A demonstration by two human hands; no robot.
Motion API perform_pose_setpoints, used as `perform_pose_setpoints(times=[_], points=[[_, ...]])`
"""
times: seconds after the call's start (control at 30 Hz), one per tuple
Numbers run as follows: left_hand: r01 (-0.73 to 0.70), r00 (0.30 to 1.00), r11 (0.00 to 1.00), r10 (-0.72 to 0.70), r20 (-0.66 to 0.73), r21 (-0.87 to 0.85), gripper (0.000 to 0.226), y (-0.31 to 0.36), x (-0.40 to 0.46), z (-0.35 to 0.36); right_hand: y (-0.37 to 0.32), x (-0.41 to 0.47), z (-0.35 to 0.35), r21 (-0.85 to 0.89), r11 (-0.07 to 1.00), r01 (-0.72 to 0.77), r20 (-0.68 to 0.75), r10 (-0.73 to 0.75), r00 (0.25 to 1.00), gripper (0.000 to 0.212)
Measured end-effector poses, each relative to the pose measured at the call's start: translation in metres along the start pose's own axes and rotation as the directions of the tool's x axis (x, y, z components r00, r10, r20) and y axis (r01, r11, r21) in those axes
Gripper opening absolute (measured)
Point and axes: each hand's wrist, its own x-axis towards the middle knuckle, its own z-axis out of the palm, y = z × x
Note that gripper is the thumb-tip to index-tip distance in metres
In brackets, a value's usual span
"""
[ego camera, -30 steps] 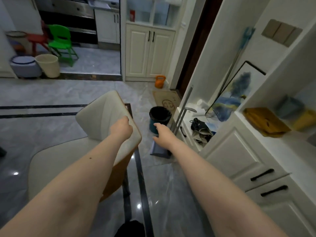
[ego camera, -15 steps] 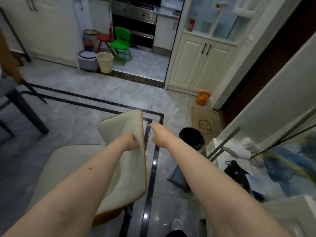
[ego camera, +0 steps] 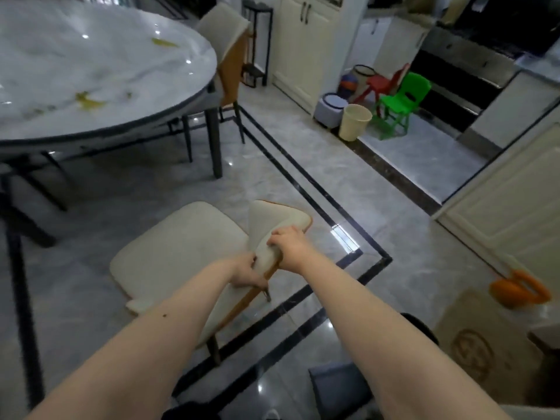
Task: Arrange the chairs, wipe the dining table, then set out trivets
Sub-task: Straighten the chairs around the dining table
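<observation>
left hand [ego camera: 247,269]: we grip the near edge of the cream chair [ego camera: 178,256] backrest | right hand [ego camera: 292,248]: we clasp its top edge | chair: on the floor, apart from the round desk [ego camera: 91,71] | second chair [ego camera: 231,56]: tucked at desk's far side

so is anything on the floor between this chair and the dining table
Nothing visible. Both hands, left hand and right hand, grip the chair by its backrest, and the grey floor from its seat to the dining table is bare. The table's own legs stand under its edge.
</observation>
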Motion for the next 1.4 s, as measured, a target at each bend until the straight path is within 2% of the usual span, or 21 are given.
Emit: perform_pose_setpoints(times=[0.1, 0.23, 0.3, 0.4, 0.5, 0.63, 0.93, 1.13, 1.27, 1.4], points=[[0.077, 0.995, 0.996, -0.079, -0.061, -0.036, 0.077, 0.001, -0.012, 0.019, -0.001, 0.008, 0.008, -0.084, 0.989, 0.121, 0.043, -0.118, 0.992, 0.044], [0.148, 0.979, 0.989, -0.15, -0.139, -0.028, 0.069, -0.005, -0.019, 0.037, -0.005, 0.016, 0.015, -0.278, 0.943, 0.186, 0.095, -0.165, 0.982, 0.037], [0.118, 0.964, 0.992, -0.127, -0.232, -0.054, 0.06, -0.008, -0.021, 0.046, -0.008, 0.018, 0.015, -0.342, 0.917, 0.206, 0.14, -0.168, 0.976, 0.039], [0.06, 0.928, 0.996, -0.03, -0.372, 0.072, 0.05, -0.014, -0.021, 0.051, -0.011, 0.024, 0.011, -0.38, 0.894, 0.239, 0.17, -0.186, 0.968, 0.039], [0.059, 0.912, 0.974, 0.036, -0.408, 0.218, 0.048, -0.023, -0.02, 0.04, -0.015, 0.031, 0.007, -0.361, 0.9, 0.246, 0.181, -0.192, 0.965, 0.042], [0.099, 0.909, 0.947, 0.038, -0.414, 0.306, 0.051, -0.045, -0.023, 0.013, -0.033, 0.049, -0.002, -0.322, 0.911, 0.259, 0.134, -0.227, 0.965, 0.037], [0.116, 0.897, 0.92, 0.064, -0.438, 0.373, 0.056, -0.124, -0.012, -0.058, -0.091, 0.124, -0.016, -0.264, 0.934, 0.239, 0.106, -0.218, 0.97, 0.04], [0.079, 0.884, 0.932, 0.099, -0.457, 0.354, 0.057, -0.177, 0.016, -0.119, -0.124, 0.189, -0.039, -0.223, 0.966, 0.134, 0.085, -0.117, 0.989, 0.049], [0.055, 0.877, 0.932, 0.127, -0.464, 0.359, 0.059, -0.213, 0.035, -0.16, -0.15, 0.227, -0.057, -0.261, 0.962, 0.083, 0.083, -0.063, 0.995, 0.051], [0.058, 0.865, 0.933, 0.131, -0.483, 0.356, 0.061, -0.246, 0.053, -0.2, -0.175, 0.271, -0.072, -0.205, 0.978, 0.032, 0.092, -0.013, 0.996, 0.053]])
